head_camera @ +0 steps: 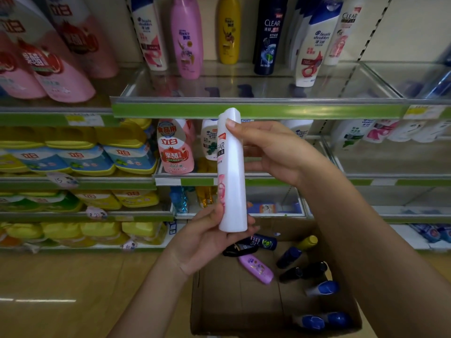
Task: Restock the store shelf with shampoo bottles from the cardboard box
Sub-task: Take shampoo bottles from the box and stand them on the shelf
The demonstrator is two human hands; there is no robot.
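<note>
Store aisle with a wooden floor (61, 276) and tiered shelving behind. Nearest the camera, below both hands, an open cardboard box (244, 301) sits on the floor; loose bottles lie on their sides inside it, among them a lilac bottle (256, 269), a dark Clear bottle (262, 241), a yellow-capped bottle (308, 242) and several blue-capped bottles (322, 287).

Above the box, a white shampoo bottle (230, 172) with pink label art is held upright in the air between the two hands. The left hand (207, 237) cups its lower end, fingers wrapped around the base. The right hand (273, 152) grips its upper part from the right, thumb pressed against the front just below the cap.

Beyond the hands, at about the height of the bottle's cap, runs the green-edged shelf (256, 111) with a clear front rail. Standing on it, above the right hand, are a white Head & Shoulders bottle (314, 45), a dark Clear shampoo bottle (268, 37), a yellow bottle (229, 30) and a pink bottle (186, 37). Left of the hands, lower shelves carry yellow-and-blue detergent packs (80, 154) and a pink pomegranate-label bottle (174, 147).
</note>
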